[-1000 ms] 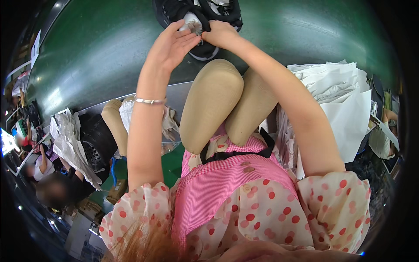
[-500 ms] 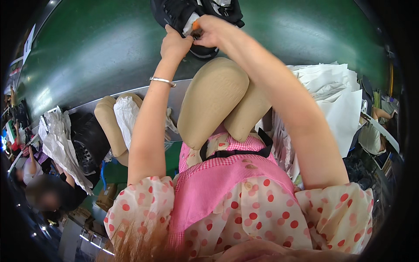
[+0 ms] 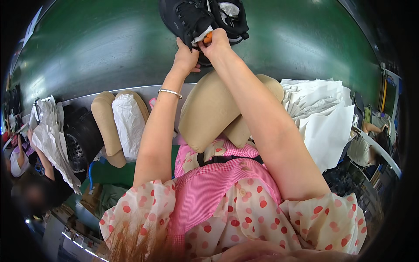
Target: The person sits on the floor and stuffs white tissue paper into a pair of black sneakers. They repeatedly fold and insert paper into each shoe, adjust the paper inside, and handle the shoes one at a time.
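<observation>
A black lace-up shoe [image 3: 180, 18] lies on the green table at the top of the view, with white paper [image 3: 202, 35] in its opening. My left hand [image 3: 187, 57] is closed on the shoe's near end, thumb along its side. At the opening, beside the paper, my right hand [image 3: 217, 43] has its fingers bent and pressed on the shoe's edge. Something orange [image 3: 208, 37] shows at those fingertips; I cannot tell what it is. Touching the first shoe on its right is a second black shoe [image 3: 238, 31], also with white paper inside.
Large beige rounded forms [image 3: 211, 111] stand between my arms at the near edge of the green table [image 3: 109, 48]. More beige forms [image 3: 104, 124] and crumpled white paper [image 3: 52, 135] are at left. White paper sheets [image 3: 327, 118] are stacked at right. A person [image 3: 37, 187] is at far left.
The shoes and both hands now appear slightly lower and to the right. My right hand's fingers have turned, so more orange shows. The left hand stays at the shoe.
</observation>
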### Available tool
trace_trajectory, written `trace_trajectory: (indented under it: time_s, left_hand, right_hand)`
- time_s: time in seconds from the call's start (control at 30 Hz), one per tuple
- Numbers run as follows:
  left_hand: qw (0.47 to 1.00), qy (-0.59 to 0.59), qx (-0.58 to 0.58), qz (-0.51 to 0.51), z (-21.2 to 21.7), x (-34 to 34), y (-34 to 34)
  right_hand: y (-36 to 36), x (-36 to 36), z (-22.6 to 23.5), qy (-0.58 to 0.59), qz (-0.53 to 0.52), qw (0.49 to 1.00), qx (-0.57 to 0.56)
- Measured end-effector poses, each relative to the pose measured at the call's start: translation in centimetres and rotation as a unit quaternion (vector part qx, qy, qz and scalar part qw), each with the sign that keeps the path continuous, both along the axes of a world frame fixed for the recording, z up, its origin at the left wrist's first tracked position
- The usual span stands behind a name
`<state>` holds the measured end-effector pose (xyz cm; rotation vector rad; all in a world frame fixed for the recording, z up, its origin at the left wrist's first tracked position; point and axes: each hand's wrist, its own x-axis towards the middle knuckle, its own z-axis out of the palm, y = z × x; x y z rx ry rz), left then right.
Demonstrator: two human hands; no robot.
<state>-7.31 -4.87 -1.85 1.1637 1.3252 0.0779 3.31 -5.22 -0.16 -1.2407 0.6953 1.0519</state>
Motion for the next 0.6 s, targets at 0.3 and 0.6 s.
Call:
trace_trajectory:
  time_s: [0.3, 0.6]
  left_hand:
    - [0.999, 0.002, 0.006, -0.036, 2.8, -2.1, 5.3]
    - [0.975, -0.21, -0.031, 0.071, 5.8, -8.1, 6.3]
  right_hand:
    - [-0.9, 3.2, 9.7, -0.104, 0.55, 0.827, 0.055]
    - [-7.3, 10.5, 4.3, -0.799, 0.516, 0.283, -0.122]
